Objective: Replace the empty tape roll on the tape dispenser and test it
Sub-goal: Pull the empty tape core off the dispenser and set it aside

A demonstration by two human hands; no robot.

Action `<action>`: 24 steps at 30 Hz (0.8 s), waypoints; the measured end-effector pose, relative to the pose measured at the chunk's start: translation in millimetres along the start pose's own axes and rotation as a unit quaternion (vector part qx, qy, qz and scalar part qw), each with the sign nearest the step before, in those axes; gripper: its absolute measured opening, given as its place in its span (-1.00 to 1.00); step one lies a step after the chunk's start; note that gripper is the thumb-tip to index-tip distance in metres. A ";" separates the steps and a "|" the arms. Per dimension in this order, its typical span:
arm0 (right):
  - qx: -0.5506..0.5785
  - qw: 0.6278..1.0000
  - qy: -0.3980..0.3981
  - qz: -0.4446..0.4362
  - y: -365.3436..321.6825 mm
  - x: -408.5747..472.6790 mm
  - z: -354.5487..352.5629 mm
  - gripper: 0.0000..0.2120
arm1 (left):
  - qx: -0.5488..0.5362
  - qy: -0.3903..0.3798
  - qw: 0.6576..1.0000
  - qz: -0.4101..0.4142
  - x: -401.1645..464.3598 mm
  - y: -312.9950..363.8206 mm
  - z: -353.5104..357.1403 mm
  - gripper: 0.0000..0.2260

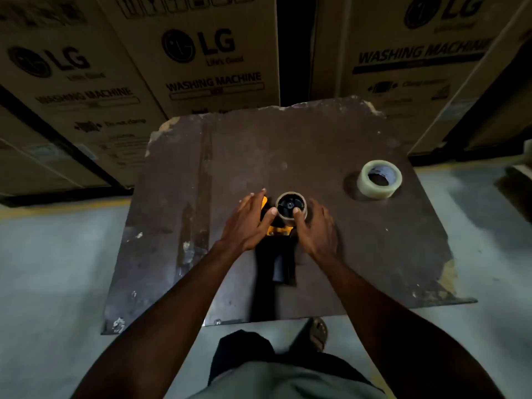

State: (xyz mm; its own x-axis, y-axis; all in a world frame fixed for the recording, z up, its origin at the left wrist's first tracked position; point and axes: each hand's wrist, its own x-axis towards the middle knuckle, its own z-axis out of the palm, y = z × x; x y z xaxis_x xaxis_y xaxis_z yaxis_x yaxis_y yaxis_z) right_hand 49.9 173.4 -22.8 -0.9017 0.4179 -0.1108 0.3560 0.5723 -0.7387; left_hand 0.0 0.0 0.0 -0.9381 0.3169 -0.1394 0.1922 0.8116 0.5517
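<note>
Head view, left hand [247,223] and right hand [312,227] grip empty core [291,209] on tape dispenser [280,249], fresh roll [379,179] well apart

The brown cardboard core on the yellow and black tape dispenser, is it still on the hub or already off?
On. The brown cardboard core rings the dispenser's black hub, both thumbs against it.

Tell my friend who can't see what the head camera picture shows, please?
Two bare hands, left hand and right hand, press around the empty tape core on a yellow-and-black tape dispenser lying on a worn dark table. A new clear tape roll sits apart at the right, cardboard boxes behind.
</note>
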 end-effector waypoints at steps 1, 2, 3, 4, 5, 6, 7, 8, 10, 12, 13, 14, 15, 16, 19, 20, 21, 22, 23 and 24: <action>-0.002 1.000 0.002 0.010 0.5 5.2 1.2 -0.51 | 0.001 -0.011 1.000 -0.005 6.9 -1.2 1.5 -0.37; -0.006 1.000 0.001 0.026 -0.7 9.8 1.1 -0.51 | 0.012 -0.029 0.999 -0.012 14.7 -2.3 1.2 -0.33; -0.012 0.999 -0.005 0.037 0.1 14.8 3.0 -0.51 | 0.028 -0.044 0.999 -0.014 23.6 -4.9 3.3 -0.30; -0.016 0.998 -0.017 0.052 -0.5 19.7 3.8 -0.51 | 0.035 -0.061 0.997 -0.018 31.1 -5.7 3.4 -0.30; -0.024 0.997 -0.027 0.062 -0.2 24.9 6.3 -0.51 | 0.046 -0.074 0.996 -0.016 38.6 -6.7 4.7 -0.32; -0.031 0.996 -0.039 0.076 -0.4 28.1 9.3 -0.51 | 0.057 -0.087 0.994 -0.011 44.2 -6.9 5.0 -0.36; -0.033 0.995 -0.046 0.087 -0.3 31.3 12.2 -0.50 | 0.067 -0.094 0.993 -0.002 50.3 -7.9 5.5 -0.40; -0.029 0.993 -0.054 0.099 -1.3 33.0 14.6 -0.50 | 0.078 -0.101 0.992 0.014 56.3 -8.1 5.5 -0.43; -0.019 0.991 -0.055 0.118 -0.6 35.4 21.2 -0.52 | 0.107 -0.112 0.987 0.045 68.2 -10.2 7.7 -0.47; -0.015 0.990 -0.050 0.132 -0.3 41.0 26.7 -0.56 | 0.132 -0.130 0.980 0.070 84.2 -11.2 10.2 -0.52; -0.013 0.990 -0.046 0.136 -0.6 44.0 28.3 -0.57 | 0.139 -0.140 0.977 0.075 92.0 -11.8 11.8 -0.57; -0.014 0.989 -0.041 0.138 -2.6 45.8 28.5 -0.57 | 0.147 -0.149 0.975 0.077 98.5 -12.4 13.3 -0.61; -0.016 0.989 -0.035 0.142 -4.0 47.1 29.3 -0.57 | 0.153 -0.160 0.972 0.076 102.3 -12.8 14.4 -0.65; -0.014 0.988 -0.029 0.148 -4.4 47.6 31.0 -0.58 | 0.159 -0.174 0.969 0.074 105.2 -13.8 15.3 -0.66; -0.010 0.986 -0.023 0.163 -7.5 45.1 34.4 -0.62 | 0.170 -0.207 0.961 0.065 110.5 -14.7 18.6 -0.64; -0.008 0.986 -0.025 0.167 -7.4 44.5 34.8 -0.62 | 0.171 -0.212 0.960 0.057 111.7 -14.3 19.7 -0.63; -0.005 0.985 -0.025 0.170 -7.2 45.0 35.0 -0.63 | 0.169 -0.214 0.961 0.051 115.2 -14.4 22.0 -0.63; -0.001 0.985 -0.022 0.171 -7.4 45.4 34.7 -0.64 | 0.160 -0.218 0.962 0.041 119.4 -16.1 25.2 -0.62; 0.005 0.984 -0.018 0.174 -6.5 46.8 34.4 -0.66 | 0.147 -0.220 0.964 0.032 122.8 -16.7 27.8 -0.60; 0.013 0.983 -0.017 0.183 -6.1 48.8 33.3 -0.68 | 0.129 -0.222 0.966 0.024 127.8 -18.3 31.2 -0.56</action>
State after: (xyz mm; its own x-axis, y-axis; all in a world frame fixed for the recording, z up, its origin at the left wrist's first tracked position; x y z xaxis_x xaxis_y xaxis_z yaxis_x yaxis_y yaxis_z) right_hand -4.4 166.8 -45.8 -0.7230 0.5677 -0.3937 0.6515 0.3708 -0.6619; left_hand -114.4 41.0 -53.5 -0.7215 0.4898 -0.4895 0.3511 0.8681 0.3510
